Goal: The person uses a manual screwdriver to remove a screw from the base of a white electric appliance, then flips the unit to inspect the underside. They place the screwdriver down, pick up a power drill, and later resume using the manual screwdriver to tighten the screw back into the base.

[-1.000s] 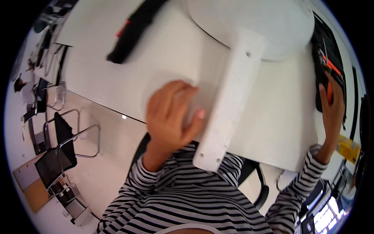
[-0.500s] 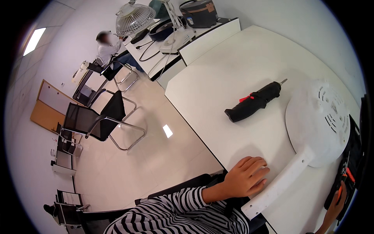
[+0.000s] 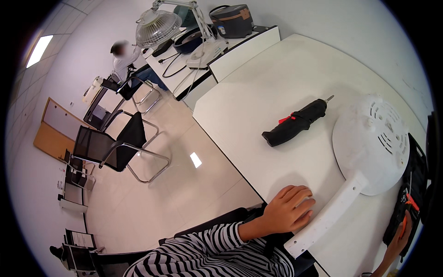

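Note:
A white round housing (image 3: 364,143) with slotted vents lies on the white table (image 3: 258,83), its long flat arm (image 3: 323,217) reaching toward my front edge. My left hand (image 3: 288,207) rests palm down just left of that arm, fingers loosely bent and holding nothing. My right hand (image 3: 398,237), at the lower right, grips an orange-handled tool (image 3: 404,225) in an open black tool case (image 3: 415,164); its fingertips are partly hidden. A black power screwdriver (image 3: 290,127) with a red trigger and metal bit lies left of the housing.
A side desk (image 3: 168,78) holds a lamp (image 3: 154,30), dark grey box (image 3: 230,23) and cables. A person in white (image 3: 124,62) sits beside it. Black mesh chairs (image 3: 127,143) stand on the tiled floor at left, below the table's edge.
The view has swung left and up from one second ago, bringing the side desk and person into fuller view. Over the last half second both hands stay nearly in place.

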{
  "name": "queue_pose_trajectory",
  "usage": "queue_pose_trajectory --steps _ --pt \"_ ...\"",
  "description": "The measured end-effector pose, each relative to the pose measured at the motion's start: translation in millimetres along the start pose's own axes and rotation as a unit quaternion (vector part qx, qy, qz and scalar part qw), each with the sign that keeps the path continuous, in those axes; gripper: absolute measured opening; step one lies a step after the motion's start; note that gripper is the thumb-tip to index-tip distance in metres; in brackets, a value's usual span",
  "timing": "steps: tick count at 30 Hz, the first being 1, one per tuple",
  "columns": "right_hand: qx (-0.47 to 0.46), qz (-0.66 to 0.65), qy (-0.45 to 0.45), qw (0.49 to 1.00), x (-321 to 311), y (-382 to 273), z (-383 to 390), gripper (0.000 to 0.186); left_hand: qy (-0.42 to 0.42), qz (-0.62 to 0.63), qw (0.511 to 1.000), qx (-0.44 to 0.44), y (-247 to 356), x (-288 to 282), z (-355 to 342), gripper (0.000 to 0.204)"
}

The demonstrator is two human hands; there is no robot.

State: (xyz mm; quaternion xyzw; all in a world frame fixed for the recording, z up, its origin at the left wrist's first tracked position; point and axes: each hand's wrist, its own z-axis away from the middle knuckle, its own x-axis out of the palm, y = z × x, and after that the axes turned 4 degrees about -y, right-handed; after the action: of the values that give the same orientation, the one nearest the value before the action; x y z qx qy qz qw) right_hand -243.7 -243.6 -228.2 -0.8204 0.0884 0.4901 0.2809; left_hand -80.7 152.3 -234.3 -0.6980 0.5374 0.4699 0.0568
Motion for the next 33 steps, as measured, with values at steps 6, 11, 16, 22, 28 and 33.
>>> queue_pose_trajectory --steps 6,11,16,22,28,33 --pt "-0.001 -0.012 -0.005 1.0 -1 -6 1 0.035 0.006 -0.002 1.0 -0.01 0 2 1 0.021" --pt "0.007 -0.024 -0.042 0.999 -2 -22 1 0.033 0.012 0.014 1.0 -0.017 1 1 1 0.02" --pt "-0.081 -0.061 -0.006 0.995 -15 -59 1 0.03 -0.013 0.054 0.998 -0.028 0 -5 -1 0.017" --pt "-0.096 -0.021 -0.032 0.995 -21 -70 -5 0.024 -0.037 0.35 0.934 -0.06 -23 -23 -33 0.007" --pt "-0.065 0.046 -0.057 0.995 -10 -62 -16 0.05 0.11 0.292 0.946 0.086 -39 -32 -112 0.012" --pt "0.008 0.089 -0.114 0.989 -5 -77 -20 0.064 0.227 0.298 0.926 0.052 -52 1 -160 0.022"
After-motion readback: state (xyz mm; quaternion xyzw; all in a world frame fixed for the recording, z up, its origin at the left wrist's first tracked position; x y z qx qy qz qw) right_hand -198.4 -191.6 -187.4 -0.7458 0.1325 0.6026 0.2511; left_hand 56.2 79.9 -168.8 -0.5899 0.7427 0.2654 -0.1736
